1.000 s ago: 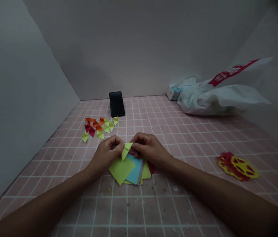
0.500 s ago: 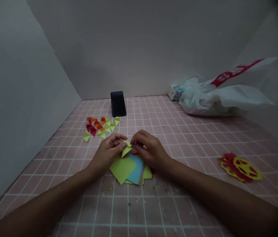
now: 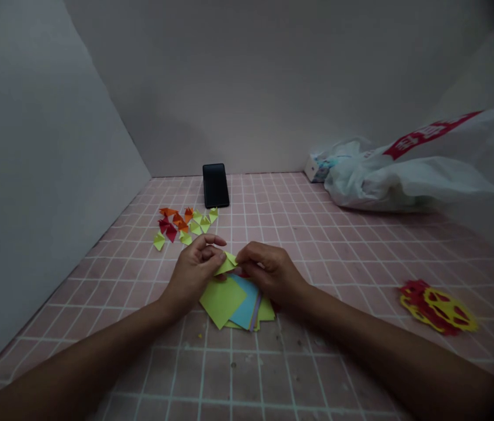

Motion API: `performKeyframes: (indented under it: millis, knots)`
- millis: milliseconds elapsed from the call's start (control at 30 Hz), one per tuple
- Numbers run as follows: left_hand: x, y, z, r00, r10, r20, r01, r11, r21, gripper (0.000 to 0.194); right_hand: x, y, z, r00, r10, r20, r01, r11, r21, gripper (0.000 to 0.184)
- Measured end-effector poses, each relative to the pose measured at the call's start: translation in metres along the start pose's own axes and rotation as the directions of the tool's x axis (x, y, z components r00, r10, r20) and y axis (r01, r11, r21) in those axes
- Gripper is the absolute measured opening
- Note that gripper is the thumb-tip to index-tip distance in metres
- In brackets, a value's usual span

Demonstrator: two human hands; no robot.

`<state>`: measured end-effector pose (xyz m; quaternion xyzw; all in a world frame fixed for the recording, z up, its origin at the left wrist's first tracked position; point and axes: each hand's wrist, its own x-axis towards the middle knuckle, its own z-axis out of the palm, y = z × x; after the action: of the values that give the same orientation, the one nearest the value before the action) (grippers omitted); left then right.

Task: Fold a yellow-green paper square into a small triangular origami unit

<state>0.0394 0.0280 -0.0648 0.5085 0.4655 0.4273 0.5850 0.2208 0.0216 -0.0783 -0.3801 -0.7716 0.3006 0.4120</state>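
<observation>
A small folded piece of yellow-green paper (image 3: pixel 227 264) is held between both hands, just above a stack of paper. My left hand (image 3: pixel 194 264) pinches its left side between thumb and fingers. At its right corner, my right hand (image 3: pixel 269 268) has thumb and forefinger closed on the paper. Beneath them lie loose square sheets of coloured paper (image 3: pixel 224 303), yellow-green on top, with blue, purple and more yellow-green showing, and some red partly hidden by the right hand. Beyond the left hand sit several small folded paper pieces (image 3: pixel 180 222) in orange, red and yellow-green.
A black phone (image 3: pixel 216 186) leans tilted near the back wall. At the back right lies a white plastic bag (image 3: pixel 387 181) beside a small patterned box (image 3: pixel 317 167). Red and yellow cut-out shapes (image 3: pixel 438 307) lie at the right. The tabletop (image 3: pixel 176 374) has a pink grid pattern.
The folded yellow-green paper has turned, its lower point now swung toward the left hand. Both hands keep their hold. The whole view has shifted slightly.
</observation>
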Motion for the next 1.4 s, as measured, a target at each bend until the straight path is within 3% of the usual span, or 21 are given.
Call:
performKeyframes:
  millis: [733,800,867,967,1033,1200,1400]
  knots:
    - [0.002,-0.002,0.001,1.0,0.027,-0.013,-0.027,1.0,0.0,0.028,0.0,0.0,0.001,0.992,-0.11,0.068,0.116,0.988,-0.099,0.015]
    - [0.002,-0.002,0.0,0.998,0.042,-0.04,-0.041,0.999,0.015,0.028,0.0,-0.003,0.0,0.996,-0.071,0.062,0.073,0.997,-0.029,0.012]
    - [0.001,-0.002,0.0,0.996,0.065,-0.056,-0.063,0.997,0.037,0.027,0.001,-0.006,0.0,0.998,0.046,0.051,-0.053,0.988,0.147,0.007]
    - [-0.001,-0.002,-0.001,0.993,0.108,-0.052,-0.104,0.992,0.068,0.025,0.002,-0.009,0.001,0.95,0.301,0.08,-0.302,0.831,0.467,0.012]
    - [-0.002,-0.002,-0.001,0.989,0.144,-0.04,-0.141,0.987,0.082,0.023,0.003,-0.01,0.003,0.901,0.409,0.142,-0.412,0.709,0.572,0.018]
    - [-0.003,-0.005,-0.002,0.982,0.185,-0.033,-0.181,0.978,0.102,0.02,0.003,-0.008,0.005,0.843,0.464,0.271,-0.52,0.578,0.629,0.028]
    - [-0.001,-0.006,-0.001,0.974,0.226,-0.017,-0.221,0.965,0.138,0.016,0.003,-0.005,0.004,0.841,0.46,0.286,-0.53,0.589,0.611,0.024]
